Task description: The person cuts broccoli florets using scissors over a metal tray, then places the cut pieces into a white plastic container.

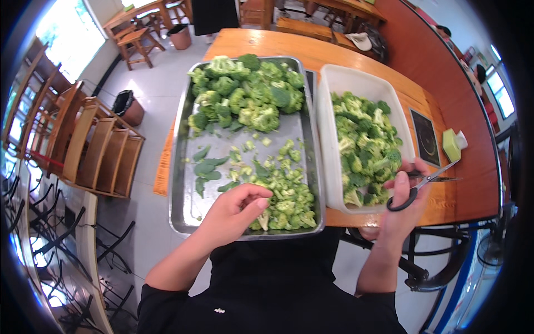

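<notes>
My left hand point(240, 208) is over the near part of a metal tray point(177, 167), thumb and forefinger close together above a pile of small broccoli pieces point(288, 204). Whether it pinches a piece I cannot tell. Larger broccoli heads point(250, 92) fill the tray's far end, and loose green leaves point(206, 169) lie at its left. In my right hand point(402, 196) are black-handled scissors point(427, 177), their blades parted and pointing right. That hand is at the right rim of a white plastic tub point(327, 137) holding cut broccoli florets point(367, 146).
The wooden table point(333, 50) has an inset cooktop point(424, 135) and a green tissue box point(452, 145) at the right, beside a reddish-brown partition point(467, 125). Lined bins, stools and wooden furniture stand on the floor at the left. A person in dark clothing point(215, 16) stands beyond the table.
</notes>
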Available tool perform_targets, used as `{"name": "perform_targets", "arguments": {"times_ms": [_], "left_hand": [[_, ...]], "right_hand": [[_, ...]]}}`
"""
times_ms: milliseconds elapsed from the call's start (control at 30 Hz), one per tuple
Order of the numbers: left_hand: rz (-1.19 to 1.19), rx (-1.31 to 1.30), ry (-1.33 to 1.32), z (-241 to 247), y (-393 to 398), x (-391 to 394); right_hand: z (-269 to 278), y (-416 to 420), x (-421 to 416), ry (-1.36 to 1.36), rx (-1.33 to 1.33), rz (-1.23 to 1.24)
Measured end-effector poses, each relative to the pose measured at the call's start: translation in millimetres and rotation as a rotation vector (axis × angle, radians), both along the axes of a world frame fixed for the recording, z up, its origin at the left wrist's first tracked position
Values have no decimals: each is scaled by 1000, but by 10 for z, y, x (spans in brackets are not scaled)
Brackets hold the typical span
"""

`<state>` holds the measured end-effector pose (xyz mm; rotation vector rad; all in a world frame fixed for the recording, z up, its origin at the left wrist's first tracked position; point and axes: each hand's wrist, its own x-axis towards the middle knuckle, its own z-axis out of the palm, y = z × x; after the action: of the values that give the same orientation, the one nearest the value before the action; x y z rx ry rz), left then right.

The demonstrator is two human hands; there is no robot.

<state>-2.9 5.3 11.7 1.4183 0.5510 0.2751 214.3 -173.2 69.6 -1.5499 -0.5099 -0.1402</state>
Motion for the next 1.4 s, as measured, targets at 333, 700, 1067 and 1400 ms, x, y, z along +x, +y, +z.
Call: {"name": "perform_targets", "arguments": {"times_ms": [333,700,1067,1400], "left_hand": [[293,1281,364,125,1281,367],[114,-109,-256,26,1181,116],[-147,-760,-531,-12,38,-89],[-56,-1009,-415,-49,-9,-90]], "right_hand": [[-411,-36,-334,-366,-44,303],[-323,16,-722,279,-33,759],[-376,364,-899,614,-403,1148],[-298,364,-859,860,-526,1069]]}}
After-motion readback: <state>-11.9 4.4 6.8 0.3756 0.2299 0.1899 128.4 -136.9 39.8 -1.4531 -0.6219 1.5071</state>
